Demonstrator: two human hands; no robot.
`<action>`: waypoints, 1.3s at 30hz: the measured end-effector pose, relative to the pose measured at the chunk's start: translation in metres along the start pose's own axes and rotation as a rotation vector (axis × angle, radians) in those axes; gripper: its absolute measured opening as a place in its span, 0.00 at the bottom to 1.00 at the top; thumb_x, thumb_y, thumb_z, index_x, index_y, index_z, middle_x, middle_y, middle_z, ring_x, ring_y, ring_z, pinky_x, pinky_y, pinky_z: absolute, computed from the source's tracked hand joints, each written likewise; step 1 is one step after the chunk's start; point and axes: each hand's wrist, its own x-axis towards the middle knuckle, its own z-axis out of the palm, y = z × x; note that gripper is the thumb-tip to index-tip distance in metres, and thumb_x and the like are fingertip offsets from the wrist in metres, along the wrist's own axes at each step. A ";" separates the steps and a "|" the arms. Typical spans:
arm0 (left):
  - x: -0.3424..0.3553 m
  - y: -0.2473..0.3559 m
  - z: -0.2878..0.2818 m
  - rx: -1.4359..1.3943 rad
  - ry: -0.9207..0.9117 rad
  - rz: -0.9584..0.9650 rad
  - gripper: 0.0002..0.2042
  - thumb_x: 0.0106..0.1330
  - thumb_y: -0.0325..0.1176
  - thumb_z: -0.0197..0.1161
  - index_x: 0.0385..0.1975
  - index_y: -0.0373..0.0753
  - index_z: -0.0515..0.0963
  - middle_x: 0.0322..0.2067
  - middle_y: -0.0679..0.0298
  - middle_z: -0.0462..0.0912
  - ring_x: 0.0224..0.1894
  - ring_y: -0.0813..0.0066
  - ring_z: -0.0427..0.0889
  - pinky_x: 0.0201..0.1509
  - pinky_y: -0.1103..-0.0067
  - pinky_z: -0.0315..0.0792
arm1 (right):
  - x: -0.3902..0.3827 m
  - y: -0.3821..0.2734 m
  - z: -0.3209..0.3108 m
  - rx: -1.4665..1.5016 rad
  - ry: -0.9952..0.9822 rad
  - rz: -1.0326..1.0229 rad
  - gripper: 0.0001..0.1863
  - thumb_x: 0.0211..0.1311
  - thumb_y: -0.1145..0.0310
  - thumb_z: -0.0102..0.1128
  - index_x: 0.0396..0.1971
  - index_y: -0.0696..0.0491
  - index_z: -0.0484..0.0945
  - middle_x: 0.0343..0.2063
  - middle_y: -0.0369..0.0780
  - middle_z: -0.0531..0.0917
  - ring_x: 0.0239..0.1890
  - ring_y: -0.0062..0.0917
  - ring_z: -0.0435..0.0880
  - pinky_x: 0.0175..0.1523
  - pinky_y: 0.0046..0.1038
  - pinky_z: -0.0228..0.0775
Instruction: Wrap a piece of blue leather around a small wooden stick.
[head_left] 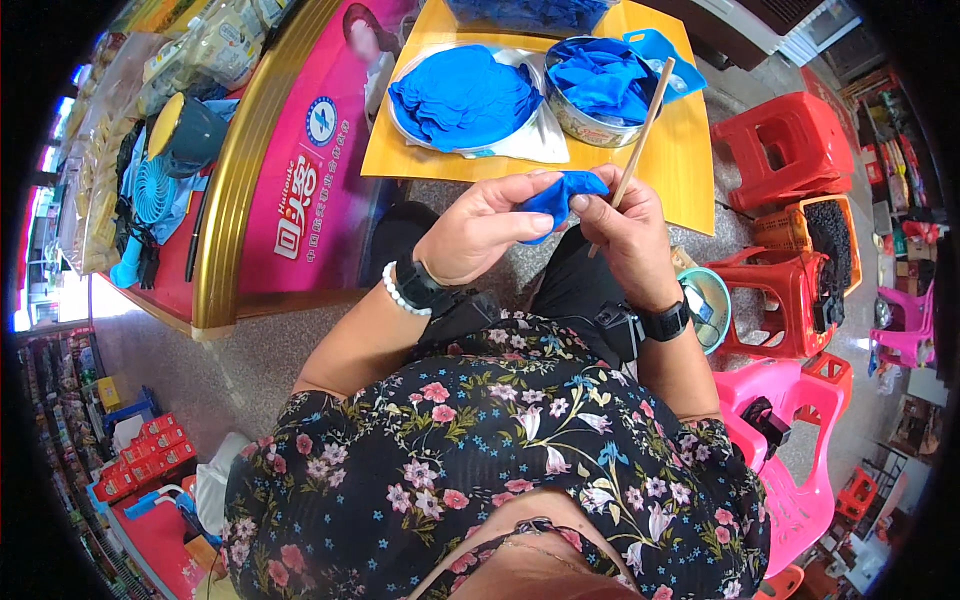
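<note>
A small piece of blue cloth (560,203) is stretched between my two hands, in front of my chest. My left hand (480,228) pinches its left side between thumb and fingers. On its other side, my right hand (630,235) pinches the cloth and also keeps a thin wooden stick (645,135) in its grip, slanting up to the right. Just beyond the hands, a wide pile of flat blue cloth pieces (465,95) fills a round white container. Beside that pile, a round tin (600,132) holds crumpled blue pieces (605,80).
A yellow table (680,180) bears the containers, with a clear box of blue pieces (530,14) at its far edge. At left stands a gold-edged pink counter (320,140). Red stools (785,140), a pink chair (800,470) and a light-blue basket (708,305) are at right.
</note>
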 end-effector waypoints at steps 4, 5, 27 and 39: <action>0.004 -0.001 -0.005 -0.033 -0.073 0.052 0.13 0.63 0.28 0.57 0.46 0.32 0.74 0.42 0.65 0.77 0.42 0.80 0.75 0.48 0.85 0.67 | -0.001 0.000 0.007 0.027 -0.054 -0.045 0.07 0.54 0.73 0.64 0.32 0.55 0.75 0.24 0.31 0.77 0.26 0.11 0.74 0.32 0.14 0.65; 0.005 0.001 -0.006 -0.033 -0.073 0.053 0.13 0.63 0.28 0.57 0.46 0.32 0.74 0.42 0.65 0.77 0.42 0.80 0.75 0.48 0.85 0.67 | -0.001 0.000 0.008 -0.031 -0.055 -0.042 0.07 0.54 0.74 0.64 0.33 0.55 0.75 0.25 0.31 0.78 0.28 0.13 0.76 0.35 0.15 0.67; 0.016 -0.008 -0.028 -0.220 0.218 0.028 0.05 0.68 0.35 0.53 0.39 0.48 0.74 0.34 0.69 0.80 0.22 0.85 0.69 0.23 0.87 0.63 | 0.005 0.017 0.013 -0.124 0.025 -0.093 0.09 0.58 0.71 0.61 0.37 0.53 0.72 0.22 0.28 0.72 0.21 0.09 0.64 0.25 0.14 0.55; 0.008 0.017 -0.041 -0.262 0.162 0.213 0.12 0.71 0.38 0.45 0.46 0.40 0.72 0.43 0.60 0.78 0.42 0.69 0.78 0.44 0.72 0.77 | -0.014 0.010 0.001 -0.729 -0.007 -0.207 0.11 0.64 0.70 0.50 0.43 0.58 0.76 0.26 0.41 0.77 0.27 0.24 0.75 0.36 0.23 0.67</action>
